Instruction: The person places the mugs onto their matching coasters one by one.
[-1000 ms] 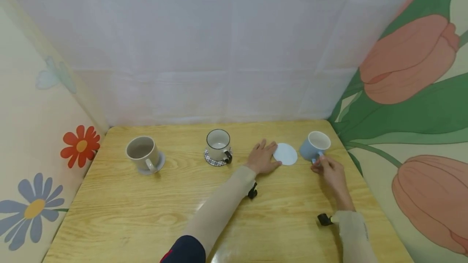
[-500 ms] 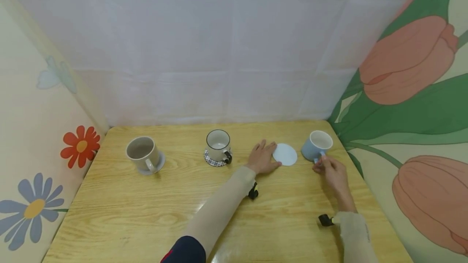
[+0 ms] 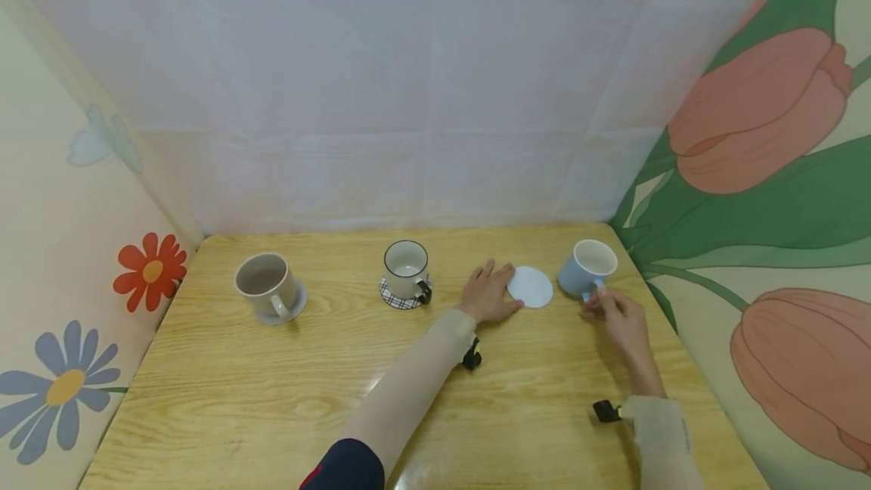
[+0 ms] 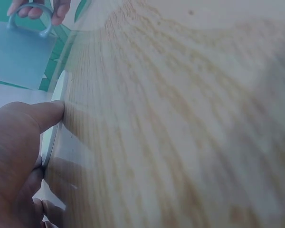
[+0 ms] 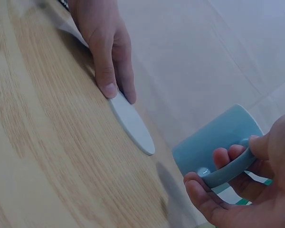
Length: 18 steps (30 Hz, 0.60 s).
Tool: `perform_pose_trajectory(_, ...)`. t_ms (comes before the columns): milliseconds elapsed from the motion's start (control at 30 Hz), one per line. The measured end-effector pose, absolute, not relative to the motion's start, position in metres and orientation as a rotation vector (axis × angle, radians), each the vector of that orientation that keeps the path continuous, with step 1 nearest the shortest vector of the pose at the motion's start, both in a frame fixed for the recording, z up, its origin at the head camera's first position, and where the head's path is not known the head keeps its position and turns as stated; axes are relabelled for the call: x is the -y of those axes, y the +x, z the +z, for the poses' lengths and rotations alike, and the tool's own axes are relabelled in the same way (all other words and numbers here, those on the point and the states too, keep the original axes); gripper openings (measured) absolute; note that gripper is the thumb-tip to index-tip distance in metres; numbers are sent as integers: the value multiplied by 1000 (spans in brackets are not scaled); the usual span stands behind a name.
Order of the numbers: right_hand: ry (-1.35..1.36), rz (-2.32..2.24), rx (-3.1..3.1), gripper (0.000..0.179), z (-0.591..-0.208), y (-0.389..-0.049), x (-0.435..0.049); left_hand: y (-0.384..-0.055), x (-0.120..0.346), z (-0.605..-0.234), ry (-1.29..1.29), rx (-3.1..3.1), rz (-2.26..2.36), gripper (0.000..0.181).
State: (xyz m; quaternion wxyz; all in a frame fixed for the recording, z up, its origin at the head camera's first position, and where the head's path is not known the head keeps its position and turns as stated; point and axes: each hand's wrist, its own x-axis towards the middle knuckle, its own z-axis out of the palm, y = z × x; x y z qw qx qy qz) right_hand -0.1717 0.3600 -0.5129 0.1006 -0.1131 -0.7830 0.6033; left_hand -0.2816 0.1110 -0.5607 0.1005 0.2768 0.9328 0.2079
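Observation:
My left hand (image 3: 487, 295) rests low on the table, thumb and fingers on either side of a round white coaster (image 3: 532, 288), gripping its left edge. To the right, my right hand (image 3: 621, 321) holds a light blue mug (image 3: 574, 278) by its handle. In the right wrist view the mug (image 5: 218, 140) appears raised off the table, with a shadow beneath it, beside the coaster and not over it. Fingers are curled through the handle and the thumb (image 5: 260, 146) presses on it. The left wrist view shows the left thumb (image 4: 52, 114) touching the coaster's rim.
A white mug with a black rim (image 3: 406, 262) stands on a checked coaster (image 3: 403, 302) left of my left hand. Farther left, a beige mug (image 3: 261, 289) sits on a grey coaster (image 3: 299, 301). A white cloth (image 3: 435, 97) hangs behind the wooden table (image 3: 272, 399).
The right hand and blue mug shifted slightly right, then slightly back left. The left hand and coaster have stayed in place.

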Motion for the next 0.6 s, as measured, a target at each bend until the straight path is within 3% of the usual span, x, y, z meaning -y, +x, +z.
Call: perform_pose_trajectory(600, -281, 1782, 2300, 41, -506, -168, -349, -280, -110, -556, 811, -2748, 617, 80)
